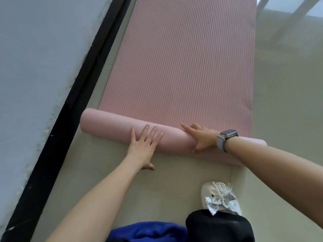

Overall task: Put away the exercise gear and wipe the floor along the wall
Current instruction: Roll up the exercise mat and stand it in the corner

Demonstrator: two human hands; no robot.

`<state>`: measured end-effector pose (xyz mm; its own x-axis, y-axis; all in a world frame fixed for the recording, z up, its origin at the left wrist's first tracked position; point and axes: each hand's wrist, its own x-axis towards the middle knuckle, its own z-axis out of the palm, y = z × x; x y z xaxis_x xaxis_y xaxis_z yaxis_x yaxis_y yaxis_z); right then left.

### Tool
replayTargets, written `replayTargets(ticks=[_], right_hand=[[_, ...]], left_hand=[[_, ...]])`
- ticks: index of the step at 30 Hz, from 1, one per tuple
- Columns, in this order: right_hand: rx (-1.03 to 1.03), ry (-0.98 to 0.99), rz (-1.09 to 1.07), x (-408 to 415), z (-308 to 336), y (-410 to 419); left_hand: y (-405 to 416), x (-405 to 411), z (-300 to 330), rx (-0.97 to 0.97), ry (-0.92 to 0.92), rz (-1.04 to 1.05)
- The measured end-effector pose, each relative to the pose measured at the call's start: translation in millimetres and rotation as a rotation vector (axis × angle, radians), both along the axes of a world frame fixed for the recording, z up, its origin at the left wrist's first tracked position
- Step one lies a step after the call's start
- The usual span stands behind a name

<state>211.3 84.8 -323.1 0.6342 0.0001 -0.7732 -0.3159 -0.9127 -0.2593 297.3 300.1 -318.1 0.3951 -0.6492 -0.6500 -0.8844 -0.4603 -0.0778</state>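
A pink ribbed exercise mat [183, 58] lies flat on the pale floor and runs away from me beside the wall. Its near end is wound into a thick roll [108, 126] that lies across the frame. My left hand [143, 145] rests flat on the roll's near side with the fingers spread. My right hand [201, 137], with a grey watch on the wrist, lies over the top of the roll, its fingers curled around it and pressing on it. The roll's right end is partly hidden behind my right forearm.
A grey wall [35, 67] with a black skirting strip [73, 102] runs along the left, close to the mat. My foot in a white shoe with pearls [220, 198] stands just behind the roll. Blue fabric [150, 231] shows at the bottom. Bright window reflections lie on the floor at top right.
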Motion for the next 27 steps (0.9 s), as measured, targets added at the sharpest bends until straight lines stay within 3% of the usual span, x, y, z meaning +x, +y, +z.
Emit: replayTargets(ticks=[1,4,6,9,11,15,18,22,25,27], right_hand=[[-0.030,-0.076,0.051,2,5,-5],[-0.205,-0.560,0.246,-11,12,-3],[-0.232,-0.675,0.324,-26,5,10],[-0.228,-0.632,0.335,-18,-10,4],[-0.210,-0.597,0.307,1,-16,-19],[-0.022,-0.497,0.268,54,-15,-76],[-0.032,-0.360,0.197,85,-2,-111],[-0.206,-0.437,0.002,109,20,-126],[-0.286,-0.690,0.123,98,29,-106],[-0.201,-0.711,0.173,80,27,-90]], left_hand=[[-7,4,-3,0.009,-0.017,0.000],[-35,27,-7,-0.010,-0.047,0.019],[-58,52,-2,-0.046,0.007,0.026],[-89,86,9,-0.015,0.058,-0.010],[-103,99,16,-0.019,-0.017,-0.006],[-116,98,26,-0.286,-0.255,0.008],[-110,86,31,-0.406,-0.215,-0.026],[-111,75,44,-0.160,-0.030,0.008],[-122,88,48,0.078,0.055,0.016],[-134,100,51,0.088,0.042,0.004]])
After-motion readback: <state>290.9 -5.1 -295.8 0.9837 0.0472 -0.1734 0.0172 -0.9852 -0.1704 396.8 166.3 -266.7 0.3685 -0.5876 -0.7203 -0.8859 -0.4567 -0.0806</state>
